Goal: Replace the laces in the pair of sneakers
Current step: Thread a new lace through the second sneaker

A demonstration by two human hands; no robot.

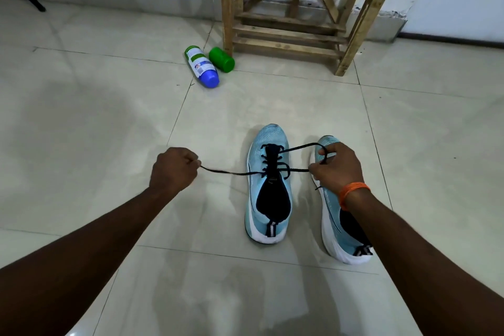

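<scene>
Left hand, right hand: lace crosswise

Beside left sneaker, right sneaker; bottle behind.

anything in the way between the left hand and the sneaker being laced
Nothing visible. The left hand pinches the dark lace, which runs taut over floor straight to the laced sneaker. The bottle lies far beyond it.

tiled floor | left sneaker, right sneaker side by side | bottle lying beside green cup | wooden rack standing
</scene>
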